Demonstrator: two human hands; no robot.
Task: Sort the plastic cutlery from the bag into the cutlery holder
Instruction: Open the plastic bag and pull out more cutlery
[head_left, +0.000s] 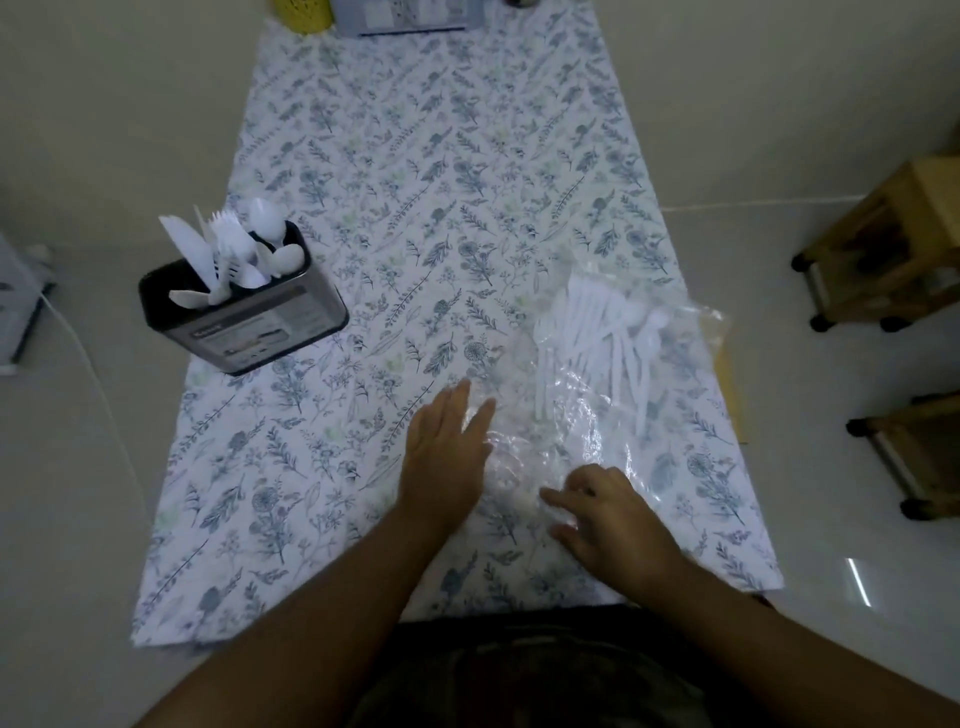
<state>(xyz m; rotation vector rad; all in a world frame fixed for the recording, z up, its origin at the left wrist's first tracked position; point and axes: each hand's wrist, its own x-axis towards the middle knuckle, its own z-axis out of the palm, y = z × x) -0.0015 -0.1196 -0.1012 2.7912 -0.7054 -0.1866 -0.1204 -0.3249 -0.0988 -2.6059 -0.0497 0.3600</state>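
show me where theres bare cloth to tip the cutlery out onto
Bare cloth lies between the cutlery holder and the bag, and across the far half up to the box. It is crowded near right, where both hands rest on the bag.

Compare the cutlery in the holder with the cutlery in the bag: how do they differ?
The cutlery in the holder stands upright; the cutlery in the bag lies flat. The holder sits far left on the table; the bag lies right, under both hands. Holder pieces are bare; bag pieces sit under clear plastic. Both sets are white plastic.
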